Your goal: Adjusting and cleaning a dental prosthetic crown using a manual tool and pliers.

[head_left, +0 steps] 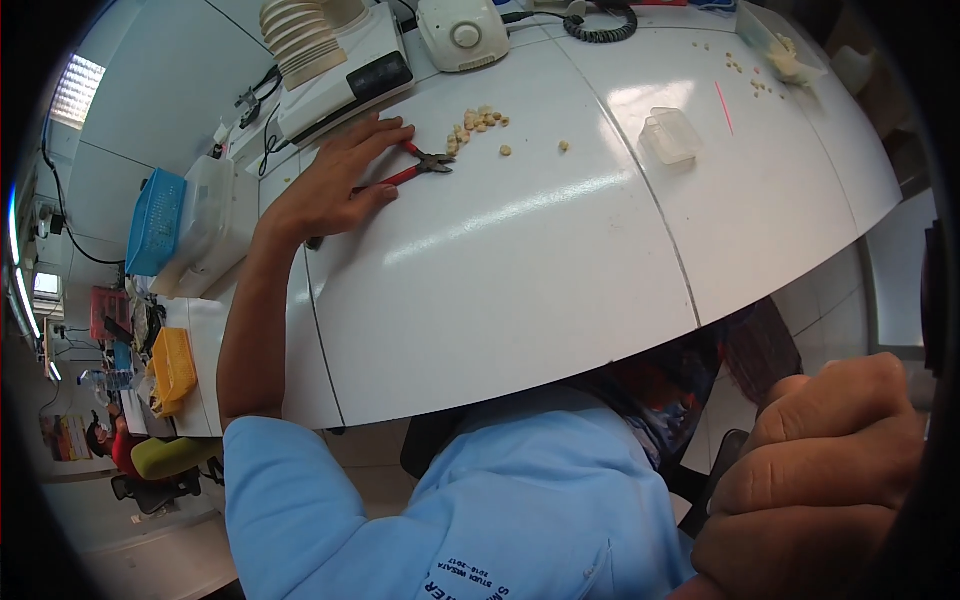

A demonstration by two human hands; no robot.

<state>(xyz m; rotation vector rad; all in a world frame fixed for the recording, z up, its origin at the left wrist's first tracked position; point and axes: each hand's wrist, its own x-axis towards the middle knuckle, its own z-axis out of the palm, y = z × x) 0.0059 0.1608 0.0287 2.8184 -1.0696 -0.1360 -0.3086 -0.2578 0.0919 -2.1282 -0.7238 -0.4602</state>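
On the white table, my left hand lies palm down over red-handled diagonal cutters. Its fingers and thumb are spread apart, with the handles between them and partly covered by the hand. The cutters' jaws are open and point right. Just beyond the jaws sits a loose cluster of small cream-coloured pieces, with two stray ones to its right. My right hand is raised close at the lower right, away from the table, with its fingers curled closed. Whatever is inside those fingers, if anything, is hidden.
A small clear plastic box stands right of centre. At the far right are a clear tray and more scattered pieces. A white machine with a ribbed hose and a white control box stand behind; blue and yellow baskets are left.
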